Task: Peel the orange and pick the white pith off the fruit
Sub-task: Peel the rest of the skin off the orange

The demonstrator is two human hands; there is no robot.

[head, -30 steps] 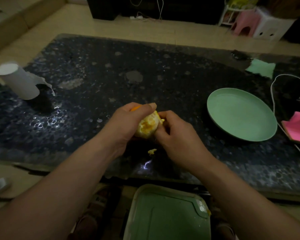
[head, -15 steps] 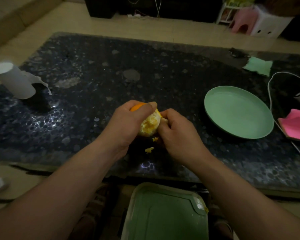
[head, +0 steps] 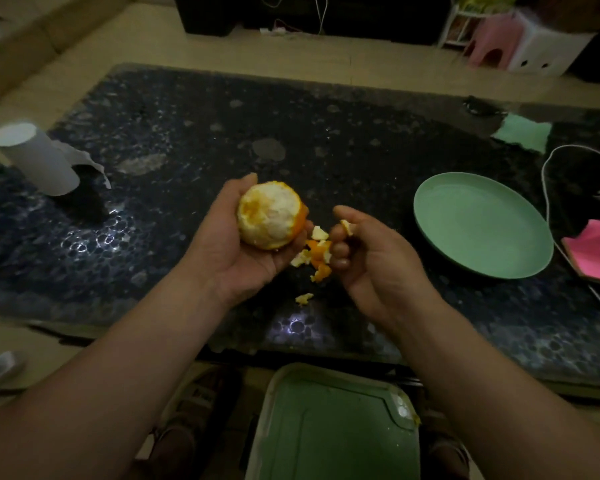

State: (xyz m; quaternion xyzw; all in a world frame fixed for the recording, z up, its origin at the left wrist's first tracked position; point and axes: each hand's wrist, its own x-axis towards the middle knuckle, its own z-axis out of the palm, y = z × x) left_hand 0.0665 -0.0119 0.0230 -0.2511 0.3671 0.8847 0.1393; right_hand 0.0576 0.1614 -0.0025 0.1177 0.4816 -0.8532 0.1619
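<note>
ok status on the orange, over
Left hand holds orange, mostly peeled, some rind on. Right hand pinches peel scrap. Loose peel bits on table, nothing blocking.

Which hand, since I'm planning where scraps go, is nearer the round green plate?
Right. The right hand, pinching a peel scrap, is just left of the plate, apart from it; the left hand, holding the orange, is farther left, beyond the right hand.

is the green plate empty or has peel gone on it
Empty. The green plate shows only bare surface; the peel scraps lie on the table to its left.
</note>
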